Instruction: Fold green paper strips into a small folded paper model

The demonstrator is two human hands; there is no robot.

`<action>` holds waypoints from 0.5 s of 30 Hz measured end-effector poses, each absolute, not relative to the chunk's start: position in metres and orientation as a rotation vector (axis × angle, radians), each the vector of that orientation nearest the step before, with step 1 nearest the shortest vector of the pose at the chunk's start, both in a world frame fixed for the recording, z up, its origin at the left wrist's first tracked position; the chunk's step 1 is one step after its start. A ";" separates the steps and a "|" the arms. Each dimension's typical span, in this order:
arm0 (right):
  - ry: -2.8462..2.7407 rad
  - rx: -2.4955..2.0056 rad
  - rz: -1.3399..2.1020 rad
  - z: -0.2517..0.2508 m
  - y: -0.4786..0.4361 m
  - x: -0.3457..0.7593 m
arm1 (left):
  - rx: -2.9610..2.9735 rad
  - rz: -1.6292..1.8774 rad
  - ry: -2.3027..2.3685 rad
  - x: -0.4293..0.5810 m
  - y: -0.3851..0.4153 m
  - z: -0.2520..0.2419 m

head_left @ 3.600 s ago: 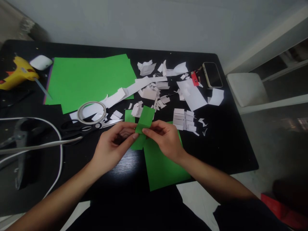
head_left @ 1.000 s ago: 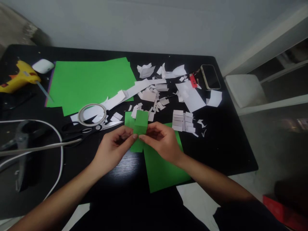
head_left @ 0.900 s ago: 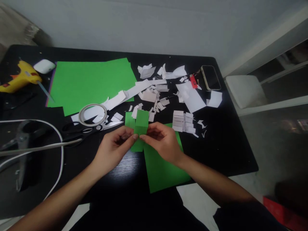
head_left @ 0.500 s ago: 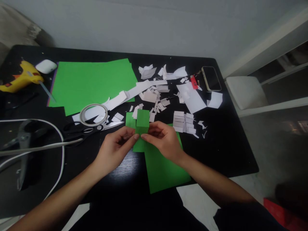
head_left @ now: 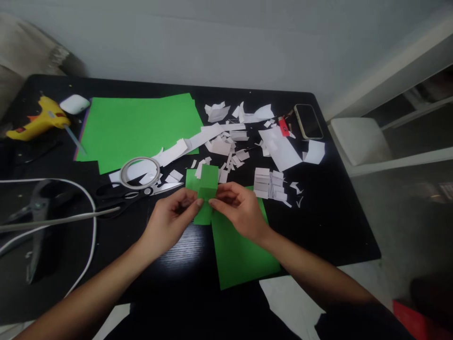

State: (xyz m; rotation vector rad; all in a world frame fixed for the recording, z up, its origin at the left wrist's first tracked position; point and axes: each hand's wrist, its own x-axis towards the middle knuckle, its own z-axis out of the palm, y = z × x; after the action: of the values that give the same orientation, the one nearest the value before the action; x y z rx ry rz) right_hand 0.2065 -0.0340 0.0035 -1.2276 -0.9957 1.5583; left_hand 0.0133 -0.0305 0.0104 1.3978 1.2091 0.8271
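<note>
A small folded green paper piece [head_left: 208, 182] is pinched between both hands above the black table. My left hand [head_left: 174, 215] grips its left side with thumb and fingers, and my right hand [head_left: 241, 208] grips the right side. The two thumb tips are close together at its lower part. Beneath my right hand lies a larger green sheet [head_left: 240, 259], reaching the table's front edge. Another small green piece [head_left: 191, 179] shows just behind my left fingers. Black-handled scissors [head_left: 148, 191] lie open to the left, their blades pointing toward the hands.
A roll of tape [head_left: 122, 174], white paper scraps [head_left: 221, 145] and large green sheets [head_left: 141, 127] lie behind the hands. A yellow glue gun [head_left: 44, 119] and white cable [head_left: 95, 222] are left. Stacked white pieces [head_left: 262, 182], a red lighter [head_left: 283, 126] and phone [head_left: 308, 121] are right.
The view has shifted slightly, so the table items sit a little lower. Both hands keep their pinch on the green piece, which looks tilted slightly differently.
</note>
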 end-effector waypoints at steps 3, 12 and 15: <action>-0.998 -1.241 1.558 0.004 -0.035 0.206 | 1.395 0.818 1.200 0.013 -0.029 0.009; -1.051 -1.177 1.569 0.005 -0.036 0.205 | 1.367 0.829 1.135 0.013 -0.030 0.009; -1.071 -1.184 1.514 0.007 -0.035 0.204 | 1.360 0.810 1.139 0.014 -0.030 0.011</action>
State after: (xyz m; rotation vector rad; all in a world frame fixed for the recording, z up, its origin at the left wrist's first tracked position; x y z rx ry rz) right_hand 0.2041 -0.0354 0.0073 -1.1837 -1.0708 1.5143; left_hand 0.0137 -0.0302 0.0107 1.3598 1.1389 0.8103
